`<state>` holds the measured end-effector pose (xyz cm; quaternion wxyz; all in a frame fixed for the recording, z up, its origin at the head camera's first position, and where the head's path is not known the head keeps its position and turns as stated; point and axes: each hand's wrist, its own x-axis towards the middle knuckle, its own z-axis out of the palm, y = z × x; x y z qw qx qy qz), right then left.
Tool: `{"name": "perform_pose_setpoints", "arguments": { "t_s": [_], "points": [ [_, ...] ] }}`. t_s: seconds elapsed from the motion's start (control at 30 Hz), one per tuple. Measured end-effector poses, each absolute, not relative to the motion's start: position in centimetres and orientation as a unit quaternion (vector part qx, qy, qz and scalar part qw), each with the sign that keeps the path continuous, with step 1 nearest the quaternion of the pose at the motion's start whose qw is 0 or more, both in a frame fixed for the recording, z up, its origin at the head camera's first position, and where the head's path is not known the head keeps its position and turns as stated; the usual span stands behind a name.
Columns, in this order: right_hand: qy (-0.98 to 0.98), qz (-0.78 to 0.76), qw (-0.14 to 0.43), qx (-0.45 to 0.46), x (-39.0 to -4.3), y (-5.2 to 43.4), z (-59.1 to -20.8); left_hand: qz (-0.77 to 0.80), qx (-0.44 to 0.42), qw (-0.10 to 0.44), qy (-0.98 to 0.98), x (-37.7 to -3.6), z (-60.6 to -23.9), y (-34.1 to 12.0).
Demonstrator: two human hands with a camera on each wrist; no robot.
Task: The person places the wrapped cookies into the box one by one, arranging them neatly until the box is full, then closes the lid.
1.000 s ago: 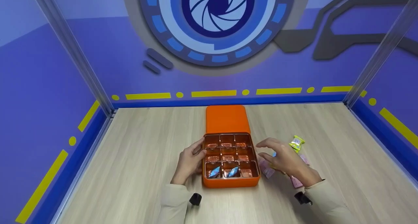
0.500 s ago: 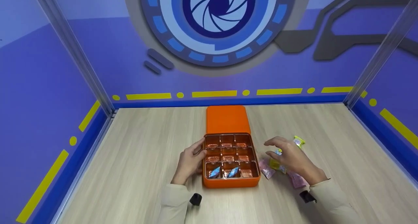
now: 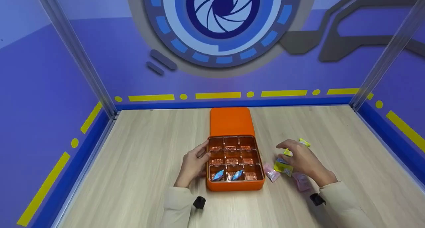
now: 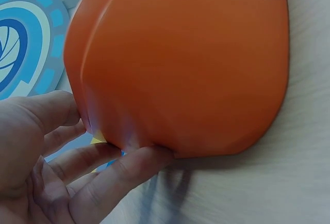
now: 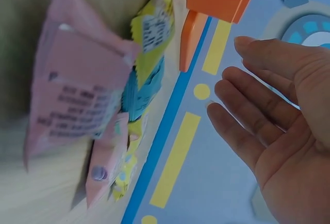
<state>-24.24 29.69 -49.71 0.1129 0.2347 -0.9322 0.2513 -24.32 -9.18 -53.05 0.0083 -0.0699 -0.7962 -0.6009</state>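
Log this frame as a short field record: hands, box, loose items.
left hand: fingers rest on the left wall of the orange box
right hand: open, hovering above the wrapped candies, holding nothing
box compartments: nine; two blue-wrapped candies in the front row
lid: flat on the table behind the box
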Motion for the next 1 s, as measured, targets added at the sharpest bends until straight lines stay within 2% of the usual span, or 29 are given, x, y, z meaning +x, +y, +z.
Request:
{"name": "perform_pose_setpoints", "arguments": {
  "t_s": [1.0],
  "points": [
    [-0.955, 0.248, 0.018, 0.163, -23.7, 30.9, -51.0, -0.596, -0.072, 0.016, -0.8, -24.4, -53.2, -9.2]
  ]
}}
